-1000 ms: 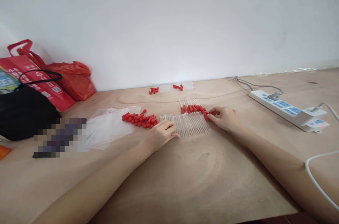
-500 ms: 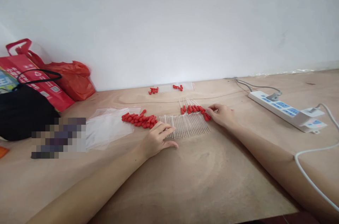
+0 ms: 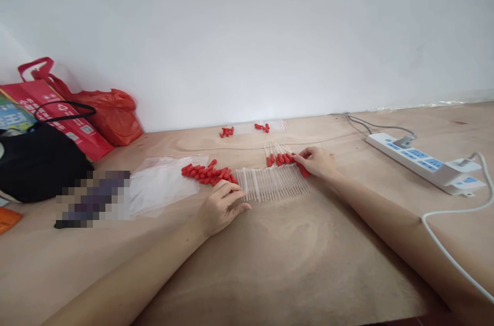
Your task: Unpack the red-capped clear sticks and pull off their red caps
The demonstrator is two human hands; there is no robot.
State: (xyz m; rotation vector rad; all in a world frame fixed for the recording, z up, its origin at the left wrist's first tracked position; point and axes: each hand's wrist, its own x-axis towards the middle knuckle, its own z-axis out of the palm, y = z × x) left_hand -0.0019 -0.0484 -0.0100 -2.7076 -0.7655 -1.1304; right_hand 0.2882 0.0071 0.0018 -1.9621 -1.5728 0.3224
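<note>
A row of clear glass dropper tubes [image 3: 274, 183] lies side by side on the wooden table in front of me. My left hand [image 3: 222, 209] rests at the row's left end, its thumb apart from its fingers and nothing visible in its grasp. Just behind that hand is a heap of loose red rubber bulbs [image 3: 206, 174]. Beyond the row lie several droppers [image 3: 281, 158] with red bulbs fitted and their thin tubes pointing away. At their right end my right hand [image 3: 315, 161] has its fingertips closed on a red-bulbed dropper, whose tube is mostly hidden.
Clear plastic zip bags [image 3: 164, 187] lie left of the bulbs. Small packs with red bulbs [image 3: 262, 127] sit by the wall. A white power strip [image 3: 419, 159] with cables is at the right. Red bags [image 3: 116, 115] and a black bag [image 3: 46, 161] stand at the left.
My right hand has moved slightly left, in over the rightmost red bulbs. My left hand has drawn back a little to the left from the tubes. The whole view has shifted slightly.
</note>
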